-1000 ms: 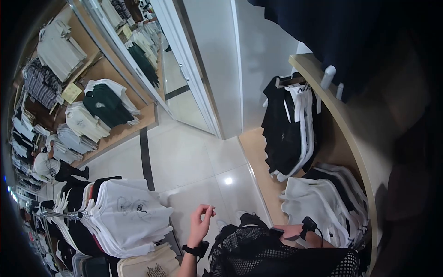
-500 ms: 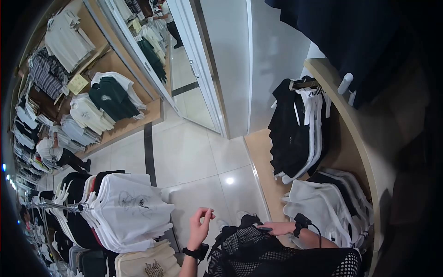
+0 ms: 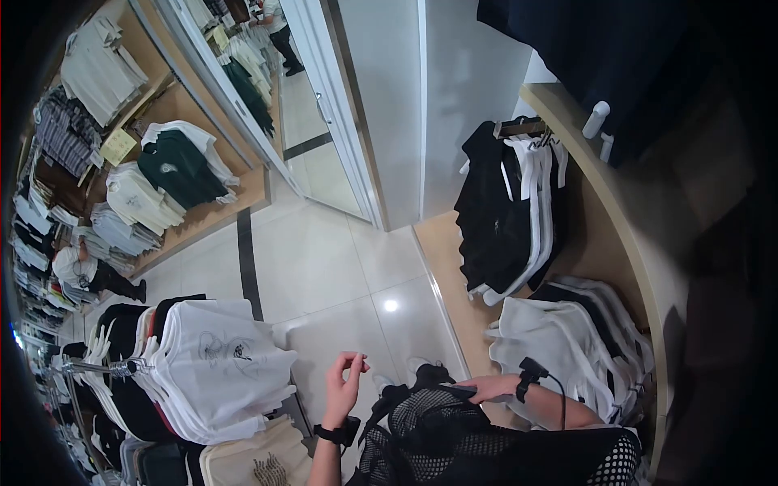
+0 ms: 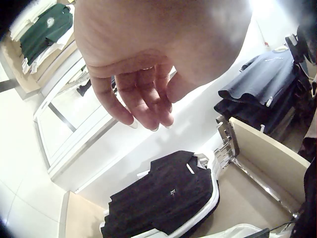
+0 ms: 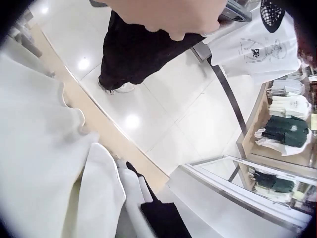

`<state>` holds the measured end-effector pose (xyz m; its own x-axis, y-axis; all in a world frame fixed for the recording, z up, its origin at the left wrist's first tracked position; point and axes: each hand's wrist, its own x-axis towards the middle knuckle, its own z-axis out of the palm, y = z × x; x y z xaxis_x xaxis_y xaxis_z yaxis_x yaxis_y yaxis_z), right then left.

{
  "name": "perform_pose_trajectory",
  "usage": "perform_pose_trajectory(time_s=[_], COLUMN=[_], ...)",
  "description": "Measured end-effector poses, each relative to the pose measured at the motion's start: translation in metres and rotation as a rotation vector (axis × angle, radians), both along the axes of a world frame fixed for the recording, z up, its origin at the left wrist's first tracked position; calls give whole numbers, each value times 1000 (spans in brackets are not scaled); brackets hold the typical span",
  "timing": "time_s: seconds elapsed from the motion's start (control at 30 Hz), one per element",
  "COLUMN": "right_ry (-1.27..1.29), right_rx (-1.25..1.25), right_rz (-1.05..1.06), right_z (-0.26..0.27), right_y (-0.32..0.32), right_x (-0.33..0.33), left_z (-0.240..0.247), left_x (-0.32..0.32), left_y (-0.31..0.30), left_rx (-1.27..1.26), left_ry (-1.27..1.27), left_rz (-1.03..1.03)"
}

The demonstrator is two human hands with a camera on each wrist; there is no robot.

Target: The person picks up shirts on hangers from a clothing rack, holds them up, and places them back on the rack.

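Note:
My left hand (image 3: 344, 387) is raised in front of the body, its fingers loosely bent and nothing in them. The left wrist view shows its fingers (image 4: 141, 101) hanging below the palm, with a black shirt (image 4: 163, 193) on a white hanger beyond them. Close to my waist, my right hand (image 3: 493, 387) grips a flat, dark, phone-like device (image 5: 237, 12), mostly covered by the fingers. White garments (image 3: 539, 352) hang just beside the right forearm. A black mesh top (image 3: 438, 429) covers my torso.
On the left stands a rack of hanging shirts, a white printed one (image 3: 219, 364) at its front. A mirrored door (image 3: 324, 162) and a curved wooden shelf (image 3: 628, 219) flank the tiled floor (image 3: 324, 267). Another person (image 3: 81, 267) stands by the far-left shelves.
My right hand has shifted left and slightly up, across the waist, with the device in its grip. The left hand keeps nearly the same pose. The head view has swung slightly.

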<state>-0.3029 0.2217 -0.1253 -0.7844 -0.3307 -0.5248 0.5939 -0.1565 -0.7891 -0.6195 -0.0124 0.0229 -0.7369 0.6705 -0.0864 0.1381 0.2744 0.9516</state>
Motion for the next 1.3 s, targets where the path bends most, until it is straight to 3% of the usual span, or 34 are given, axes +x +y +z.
perform_pose_trajectory(time_s=[0.1,0.17,0.2,0.3,0.37,0.43,0.47,0.5,0.53,0.6,0.63,0.73,0.8,0.83,0.93,0.97,1.03,1.2,1.27,1.3], right_ry=[-121,-6,-181,-246,-292,-314,-131,58,57,-313,-311,-485,-526,-527,-192,-22,323,118,-116,-112], right_rx=[28,-58,-142,-67,92,147,318,484,482,298,294,-49,3,2,32,95,379,504,425,429], right_rz=[175,80,77,-67,-141,-160,-63,35,37,238,243,252,245,246,66,164,145,143,103,102], right_z=[69,60,76,69,38,-24,-59,-59,-56,-34,-20,18,68,56,25,21,0,-3,51,67], right_y=[28,8,16,20,16,11,6,2,3,5,5,12,7,4,-6,-9,-26,-36,-27,-24], right_x=[-35,-16,-21,-32,-34,-31,-26,-29,-28,-28,-27,-12,-27,-23,-19,-32,-34,-37,-66,-75], left_z=[3,-7,-8,-7,-6,-10,-11,-10,-9,-6,-5,-7,-8,-8,-10,-11,-13,-7,-8,-9], left_x=[-15,-7,-1,0,0,4,6,7,6,5,5,1,0,-1,-1,0,-1,-1,-1,-1], left_y=[5,-8,-15,-17,-18,-21,-22,-23,-22,-24,-25,-29,-30,-31,-30,-30,-29,-30,-33,-34], left_rx=[-3,1,5,37,35,35,34,22,12,11,13,4,10,16,19,20,17,10,7,8], left_ry=[40,33,0,-25,-29,-76,-84,-74,-59,-42,-26,-23,-24,-23,-41,-42,-46,-31,-46,-52], left_rz=[1,13,22,42,40,31,33,30,28,34,37,59,70,81,85,84,66,68,75,78])
